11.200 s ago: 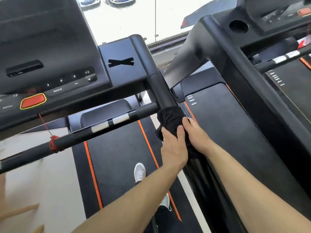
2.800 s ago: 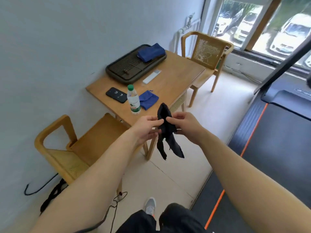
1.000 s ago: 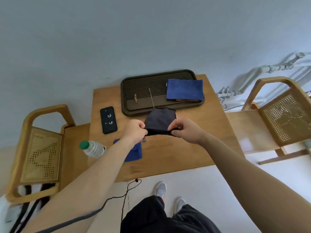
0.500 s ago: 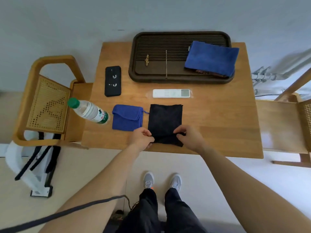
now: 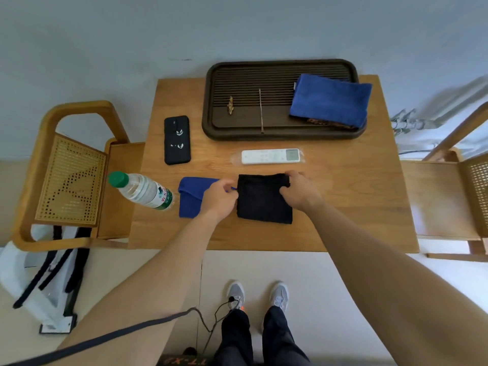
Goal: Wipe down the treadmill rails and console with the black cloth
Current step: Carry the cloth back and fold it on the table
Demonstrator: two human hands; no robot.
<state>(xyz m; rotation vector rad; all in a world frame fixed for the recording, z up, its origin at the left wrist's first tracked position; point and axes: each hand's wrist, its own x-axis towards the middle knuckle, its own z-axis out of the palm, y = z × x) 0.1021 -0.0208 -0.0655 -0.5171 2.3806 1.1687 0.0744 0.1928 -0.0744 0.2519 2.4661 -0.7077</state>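
The black cloth lies folded into a flat square on the wooden table. My left hand pinches its left edge near the top corner. My right hand grips its upper right corner, fingers curled over the far edge. Both hands rest on the cloth against the tabletop. No treadmill is in view.
A small folded blue cloth lies just left of my left hand, a water bottle on its side beyond it. A white remote, a black phone and a dark tray holding a blue towel sit farther back. Wooden chairs flank the table.
I left the treadmill, turned to the table and laid the black cloth down. In the last half second my hands folded its near edge away to the far side.
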